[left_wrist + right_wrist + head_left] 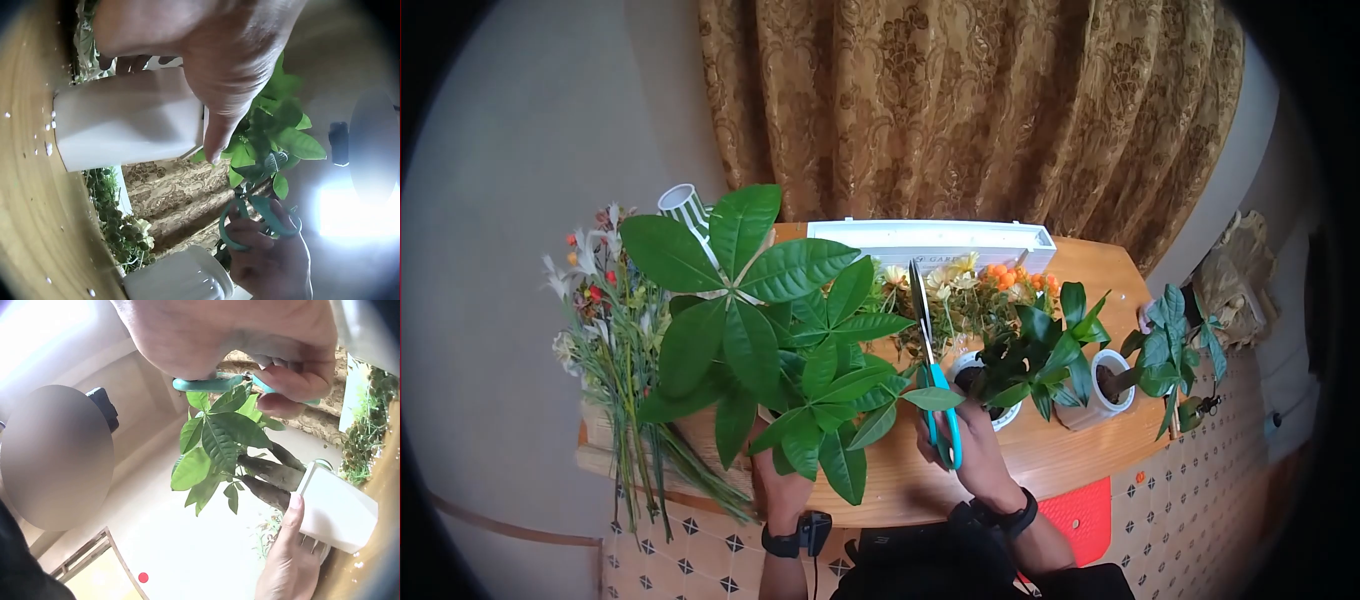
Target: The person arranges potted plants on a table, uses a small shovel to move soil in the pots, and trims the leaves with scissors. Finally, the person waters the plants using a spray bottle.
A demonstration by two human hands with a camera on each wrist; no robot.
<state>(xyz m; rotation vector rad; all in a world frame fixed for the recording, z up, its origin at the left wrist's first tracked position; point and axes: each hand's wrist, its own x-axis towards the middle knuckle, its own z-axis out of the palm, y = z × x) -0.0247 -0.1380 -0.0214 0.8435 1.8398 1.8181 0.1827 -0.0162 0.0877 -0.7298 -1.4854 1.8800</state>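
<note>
My left hand (783, 490) grips a white pot (128, 125) standing on the table, thumb up at its rim. From the pot rise several thick brown stems (272, 475), topped by a plant's broad green leaves (745, 345); in the head view this foliage hides the pot and much of the hand. In my right hand (982, 455) are scissors (937, 400) with teal handles, fingers in the loops. Their dark blades point up and away, beside the foliage's right edge. A leaf (933, 398) overlaps the handles in the head view.
A white planter box (930, 232) stands at the back, with yellow and orange flowers (1005, 277) before it. Two potted plants (1040, 350) (1165, 350) stand at right. Long-stemmed flowers (605, 330) and a striped cup (683, 203) are at left. White crumbs (49, 149) dot the wooden table.
</note>
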